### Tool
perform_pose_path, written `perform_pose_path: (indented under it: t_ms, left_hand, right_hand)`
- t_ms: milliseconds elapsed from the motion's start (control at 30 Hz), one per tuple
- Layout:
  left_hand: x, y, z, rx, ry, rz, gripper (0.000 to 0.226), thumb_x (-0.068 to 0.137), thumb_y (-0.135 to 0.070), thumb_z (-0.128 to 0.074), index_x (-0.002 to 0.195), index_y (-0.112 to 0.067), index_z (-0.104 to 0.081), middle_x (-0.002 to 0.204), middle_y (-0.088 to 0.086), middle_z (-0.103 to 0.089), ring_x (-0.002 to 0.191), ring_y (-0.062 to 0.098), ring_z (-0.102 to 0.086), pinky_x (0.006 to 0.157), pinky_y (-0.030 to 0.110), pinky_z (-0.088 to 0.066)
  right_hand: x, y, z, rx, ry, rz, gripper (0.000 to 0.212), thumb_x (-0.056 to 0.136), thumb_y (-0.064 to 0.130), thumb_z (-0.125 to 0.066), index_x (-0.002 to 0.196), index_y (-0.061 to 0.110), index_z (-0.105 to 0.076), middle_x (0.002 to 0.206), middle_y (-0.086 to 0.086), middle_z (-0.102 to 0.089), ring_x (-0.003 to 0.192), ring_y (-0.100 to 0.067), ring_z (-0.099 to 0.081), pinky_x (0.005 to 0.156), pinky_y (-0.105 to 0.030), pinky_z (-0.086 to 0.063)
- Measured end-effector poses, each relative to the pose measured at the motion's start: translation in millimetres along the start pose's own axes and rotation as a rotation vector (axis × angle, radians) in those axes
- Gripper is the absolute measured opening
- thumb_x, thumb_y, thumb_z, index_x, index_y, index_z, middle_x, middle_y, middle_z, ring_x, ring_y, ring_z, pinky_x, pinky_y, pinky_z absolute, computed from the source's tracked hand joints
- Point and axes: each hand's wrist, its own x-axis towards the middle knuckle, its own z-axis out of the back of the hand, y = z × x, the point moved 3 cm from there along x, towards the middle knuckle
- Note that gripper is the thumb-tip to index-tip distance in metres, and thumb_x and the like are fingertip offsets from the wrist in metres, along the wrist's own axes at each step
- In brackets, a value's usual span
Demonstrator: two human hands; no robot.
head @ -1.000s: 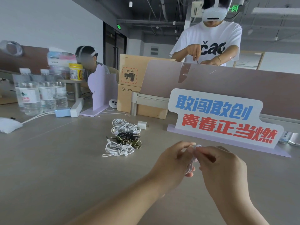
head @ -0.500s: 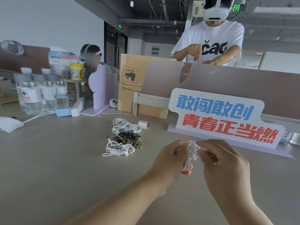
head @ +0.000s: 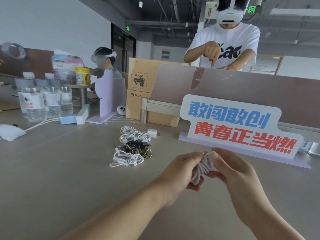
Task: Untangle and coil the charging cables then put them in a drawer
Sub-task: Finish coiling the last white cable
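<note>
A bundled white cable (head: 202, 168) hangs between both of my hands above the grey table (head: 52, 179). My left hand (head: 180, 172) grips its left side with curled fingers. My right hand (head: 232, 174) pinches the top of the bundle from the right. Further back on the table lies a row of coiled cables: two white coils (head: 134, 135), a black one (head: 137, 144), a camouflage-patterned one (head: 140, 151) and a tied white one (head: 127, 159). No drawer is in view.
A white charger plug (head: 152, 133) sits beside the coils. A standing sign with Chinese lettering (head: 239, 127) is right behind my hands. Water bottles (head: 45, 99), cardboard boxes (head: 140, 90) and a desk partition (head: 242, 90) line the back. Two people wearing headsets are beyond.
The white cable has grown from a small loop into a fuller bundle between my hands. My hands have shifted slightly lower and closer to me.
</note>
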Motion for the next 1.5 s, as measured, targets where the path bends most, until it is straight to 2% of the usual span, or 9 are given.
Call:
perform_pose_path:
  t_ms: [167,367,600,767,933,1067,1200,1333,1500]
  left_hand:
    - [2.1,3.7,-1.2,-0.082,-0.008,0.055,0.019,0.092,-0.039,-0.057,0.083,-0.027,-0.068,0.067,-0.005,-0.057,0.052,0.008,-0.041,0.051,0.02,-0.04]
    - [7.3,6.4,7.2,-0.128,-0.134,0.118,0.018,0.091,-0.032,-0.055,0.085,-0.023,-0.07,0.061,-0.003,-0.056,0.043,0.008,-0.037,0.046,0.018,-0.031]
    - [11.0,7.0,23.2,0.189,-0.063,0.122,0.019,0.089,-0.033,-0.062,0.094,-0.017,-0.072,0.062,0.004,-0.062,0.045,0.011,-0.03,0.043,0.015,-0.027]
    - [13.9,4.4,37.6,0.392,0.022,0.085,0.033,0.092,-0.037,-0.058,0.112,-0.012,-0.068,0.073,0.004,-0.062,0.043,0.004,-0.037,0.047,0.019,-0.029]
    - [-0.6,11.6,55.6,0.573,0.177,0.172,0.042,0.096,-0.032,-0.052,0.137,-0.023,-0.049,0.082,-0.009,-0.057,0.081,0.009,-0.045,0.074,0.017,-0.036]
    - [-14.1,9.5,90.9,0.937,-0.006,-0.05,0.047,0.082,-0.02,-0.073,0.127,-0.023,-0.061,0.102,-0.01,-0.057,0.093,0.004,-0.057,0.081,0.006,-0.039]
    - [-36.3,14.9,115.9,0.902,-0.188,-0.093,0.054,0.067,-0.01,-0.083,0.118,-0.022,-0.066,0.097,-0.01,-0.067,0.07,-0.007,-0.055,0.063,0.003,-0.037]
    - [-55.9,11.7,140.1,0.926,-0.343,-0.066,0.05,0.069,-0.016,-0.082,0.115,-0.024,-0.066,0.107,-0.012,-0.065,0.087,-0.002,-0.058,0.067,0.0,-0.037]
    - [-80.6,12.8,157.1,1.231,-0.672,0.116,0.061,0.088,-0.037,-0.06,0.14,-0.023,-0.031,0.131,0.002,-0.033,0.126,0.022,-0.036,0.1,0.026,-0.03]
  right_hand:
    - [0.4,-13.7,-7.7,0.265,0.114,-0.175,0.042,0.088,0.037,-0.05,0.092,0.001,-0.071,0.089,-0.027,-0.066,0.081,-0.032,-0.061,0.088,-0.045,-0.052]
    - [1.8,-25.1,-6.2,0.316,0.017,-0.283,0.017,0.091,0.005,-0.053,0.093,-0.001,-0.069,0.085,-0.018,-0.068,0.081,-0.024,-0.061,0.072,-0.03,-0.049]
    - [10.2,-16.1,6.9,-0.606,-0.084,0.101,0.024,0.086,0.006,-0.062,0.076,0.027,-0.069,0.073,0.015,-0.066,0.072,-0.003,-0.059,0.06,-0.017,-0.044]
    - [17.0,-24.4,3.3,-0.66,-0.098,0.129,0.029,0.082,-0.001,-0.062,0.074,0.026,-0.066,0.073,0.016,-0.064,0.07,0.001,-0.056,0.055,-0.008,-0.038]
    - [8.1,-35.2,-15.4,-0.642,-0.08,0.141,0.025,0.085,0.003,-0.061,0.076,0.027,-0.064,0.078,0.012,-0.065,0.075,-0.006,-0.057,0.059,-0.009,-0.038]
    - [-5.3,-33.6,-44.4,-0.666,0.15,0.176,0.013,0.087,0.022,-0.062,0.088,0.035,-0.061,0.083,0.015,-0.064,0.077,0.001,-0.057,0.064,-0.008,-0.04]
    - [-11.7,-36.5,-79.8,-0.815,0.295,0.309,0.011,0.087,0.035,-0.059,0.093,0.033,-0.068,0.09,0.007,-0.059,0.083,-0.007,-0.055,0.072,-0.016,-0.043]
    - [-3.0,-42.6,-117.6,-0.828,0.313,0.36,0.019,0.09,0.042,-0.054,0.094,0.032,-0.069,0.092,0.003,-0.055,0.096,-0.016,-0.05,0.078,-0.025,-0.041]
    - [15.4,-41.2,-151.4,-0.711,0.174,0.4,0.013,0.084,0.032,-0.063,0.093,0.026,-0.071,0.096,0.0,-0.058,0.099,-0.021,-0.051,0.085,-0.029,-0.041]
